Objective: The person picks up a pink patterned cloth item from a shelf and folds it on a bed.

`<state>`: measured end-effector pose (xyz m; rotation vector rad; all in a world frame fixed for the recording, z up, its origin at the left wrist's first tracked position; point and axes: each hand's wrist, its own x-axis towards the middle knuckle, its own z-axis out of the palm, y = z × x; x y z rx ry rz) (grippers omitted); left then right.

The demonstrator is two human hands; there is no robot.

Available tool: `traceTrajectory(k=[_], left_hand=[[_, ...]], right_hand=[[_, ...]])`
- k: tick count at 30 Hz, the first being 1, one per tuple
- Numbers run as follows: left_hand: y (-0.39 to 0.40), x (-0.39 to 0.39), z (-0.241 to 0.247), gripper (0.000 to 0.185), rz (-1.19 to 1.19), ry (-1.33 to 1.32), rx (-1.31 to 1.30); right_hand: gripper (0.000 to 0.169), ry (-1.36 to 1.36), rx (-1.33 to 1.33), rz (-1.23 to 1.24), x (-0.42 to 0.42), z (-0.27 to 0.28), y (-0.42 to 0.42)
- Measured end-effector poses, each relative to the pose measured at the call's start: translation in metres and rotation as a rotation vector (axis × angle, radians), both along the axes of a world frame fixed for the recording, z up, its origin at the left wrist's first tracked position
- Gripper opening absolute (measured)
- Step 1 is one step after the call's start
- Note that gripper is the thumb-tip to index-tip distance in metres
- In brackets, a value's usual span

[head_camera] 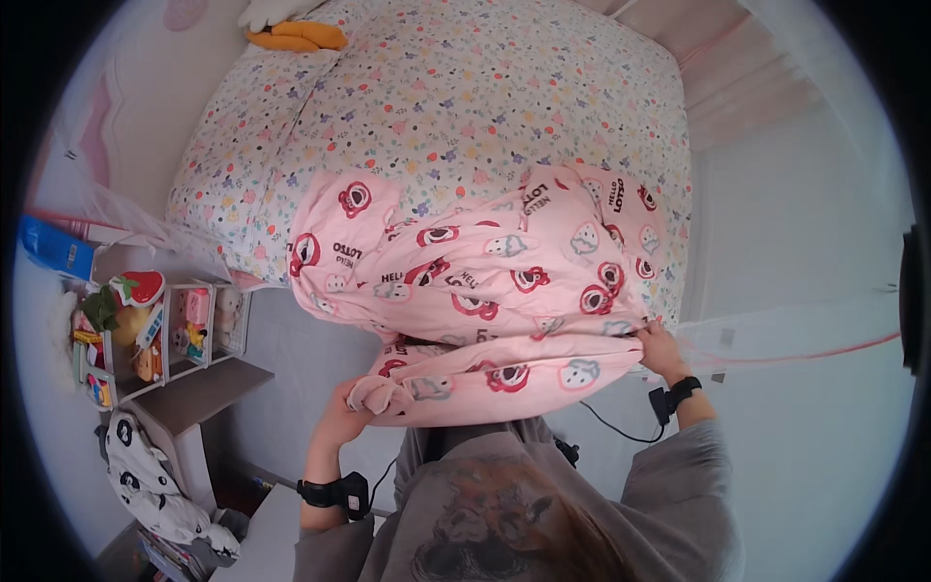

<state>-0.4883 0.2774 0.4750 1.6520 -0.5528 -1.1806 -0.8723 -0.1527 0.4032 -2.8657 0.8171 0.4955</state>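
A pink pajama garment (473,269), printed with bears and strawberries, lies rumpled over the near edge of a bed with a floral sheet (473,94). Its near part is lifted off the bed and stretched between my hands. My left hand (345,411) grips a bunched pink end at the lower left. At the right, my right hand (660,349) pinches the other end of the cloth beside the bed's corner. Both wrists wear black straps with small boxes and cables. The fingertips of both hands are partly hidden by the fabric.
White mesh netting (785,335) hangs around the bed. Left stand a rack of toys (174,335) on a dark shelf (207,389), a blue box (54,247) and a black-and-white cloth item (145,480). An orange-and-white plush (298,35) lies on the bed's far left.
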Motion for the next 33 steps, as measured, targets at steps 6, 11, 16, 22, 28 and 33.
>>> traceTrajectory(k=[6, 11, 16, 22, 28, 33], left_hand=[[0.016, -0.026, -0.002, 0.027, 0.215, 0.067, 0.059], [0.014, -0.038, 0.007, 0.026, 0.468, -0.018, 0.067], [-0.022, -0.056, 0.001, 0.028, 0.291, -0.025, 0.027], [-0.046, -0.076, -0.008, 0.031, 0.289, -0.16, -0.018], [-0.043, -0.073, 0.01, 0.029, 0.474, -0.275, 0.063], [-0.011, -0.072, 0.019, 0.028, 0.713, -0.367, 0.099]], right_hand=[[0.017, -0.607, 0.233, 0.085, 0.038, 0.014, -0.01], [0.013, -0.49, -0.15, -0.068, 0.003, 0.049, -0.082], [0.022, 0.004, -0.269, -0.351, -0.038, -0.002, -0.128], [0.029, -0.195, 0.21, -0.103, 0.132, -0.015, -0.083], [0.028, -0.199, 0.766, 0.454, 0.332, -0.082, 0.059], [0.031, -0.061, 0.351, 0.662, 0.362, -0.152, 0.134]])
